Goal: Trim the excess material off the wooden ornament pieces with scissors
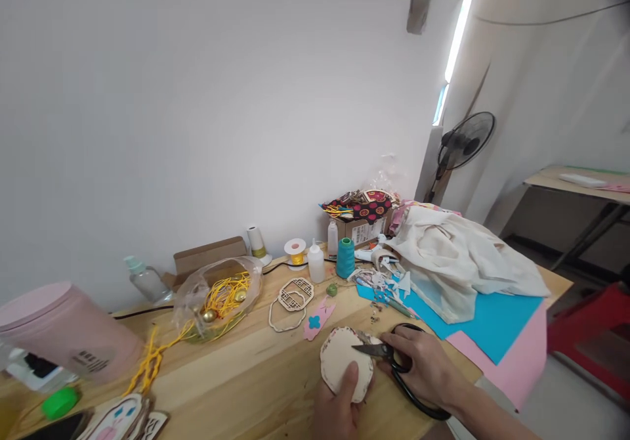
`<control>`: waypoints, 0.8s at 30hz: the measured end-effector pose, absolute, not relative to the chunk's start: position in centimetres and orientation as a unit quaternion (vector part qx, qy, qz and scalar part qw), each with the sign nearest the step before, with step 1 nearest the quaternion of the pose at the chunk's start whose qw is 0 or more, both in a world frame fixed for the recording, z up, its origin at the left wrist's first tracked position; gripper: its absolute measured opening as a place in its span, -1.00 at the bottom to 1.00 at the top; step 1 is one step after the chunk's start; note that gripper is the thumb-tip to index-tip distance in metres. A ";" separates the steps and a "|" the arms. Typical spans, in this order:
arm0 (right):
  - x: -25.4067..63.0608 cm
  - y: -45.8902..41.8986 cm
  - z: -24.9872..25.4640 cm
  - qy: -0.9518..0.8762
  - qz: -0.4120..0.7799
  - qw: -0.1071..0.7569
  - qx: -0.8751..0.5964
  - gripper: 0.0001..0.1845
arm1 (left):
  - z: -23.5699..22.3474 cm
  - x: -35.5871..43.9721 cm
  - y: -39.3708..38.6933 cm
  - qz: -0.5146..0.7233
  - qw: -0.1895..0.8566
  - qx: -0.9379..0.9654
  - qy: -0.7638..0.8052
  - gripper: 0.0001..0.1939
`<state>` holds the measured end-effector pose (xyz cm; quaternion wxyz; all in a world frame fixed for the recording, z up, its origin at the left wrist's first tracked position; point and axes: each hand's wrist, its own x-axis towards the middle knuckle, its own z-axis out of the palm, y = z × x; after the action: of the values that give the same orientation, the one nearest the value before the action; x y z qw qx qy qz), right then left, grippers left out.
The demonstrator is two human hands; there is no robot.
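My left hand (pixel 339 406) grips a cream, scalloped round piece (pixel 339 356) near the table's front, thumb laid flat on its face. A patterned edging shows along the rim; whether the piece is fabric or card I cannot tell. In my right hand (pixel 423 364) is a pair of black-handled scissors (pixel 411 384), fingers closed round the loops. Their dark blades lie over the right part of the piece. Just beyond it are a pink strip with a blue flower (pixel 315 322), a wooden lattice frame (pixel 296 293) and a small green ball (pixel 331 290).
A teal thread cone (pixel 345 259), a white squeeze bottle (pixel 315 263) and a spool of yellow cord (pixel 296 254) stand along the wall. White cloth (pixel 443 249) lies over blue sheets (pixel 502 315) at right. A pink bin (pixel 73 328) and a plastic bag of yellow cords (pixel 226 295) sit left.
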<state>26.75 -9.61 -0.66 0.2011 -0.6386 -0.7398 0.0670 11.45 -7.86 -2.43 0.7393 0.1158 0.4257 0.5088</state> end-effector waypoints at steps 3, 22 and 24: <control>26.8 -9.6 -0.5 -0.731 0.086 0.197 -0.648 -0.79 | -2.5 11.2 -7.6 0.510 0.750 0.092 0.412 -0.47; 26.2 -10.5 -0.1 -0.687 0.086 0.209 -0.691 -0.80 | -2.2 10.7 -7.6 0.520 0.754 0.082 0.393 -0.56; 26.1 -10.3 -0.3 -0.681 0.081 0.207 -0.698 -0.80 | -1.9 10.7 -7.6 0.515 0.764 0.082 0.381 -0.55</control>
<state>26.07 -10.32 -0.30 0.2067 -0.6983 -0.6805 0.0811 10.66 -7.64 -1.89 0.7638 0.0816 0.3806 0.5149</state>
